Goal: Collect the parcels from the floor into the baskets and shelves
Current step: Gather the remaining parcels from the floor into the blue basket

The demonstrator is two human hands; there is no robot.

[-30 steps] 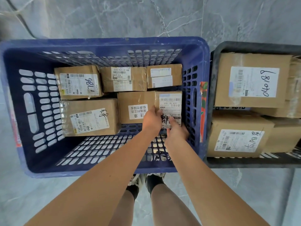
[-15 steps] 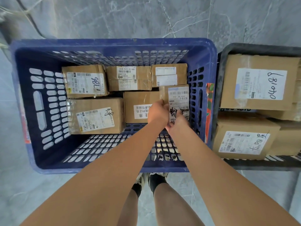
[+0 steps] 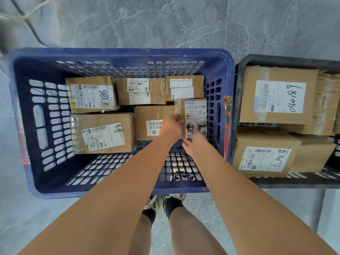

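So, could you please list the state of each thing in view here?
Small parcel: held over the blue basket, label up.
Left hand: grips the parcel's left edge.
Right hand: holds its near end.
Blue basket: on the floor, partly filled.
Five parcels inside, e.g.: lying flat, labels up.
Black basket: holds stacked parcels.

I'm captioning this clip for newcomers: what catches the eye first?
Both hands, left hand and right hand, hold a small labelled parcel at the right end of the blue basket, above other boxes. A black basket of bigger parcels stands beside it on the right.
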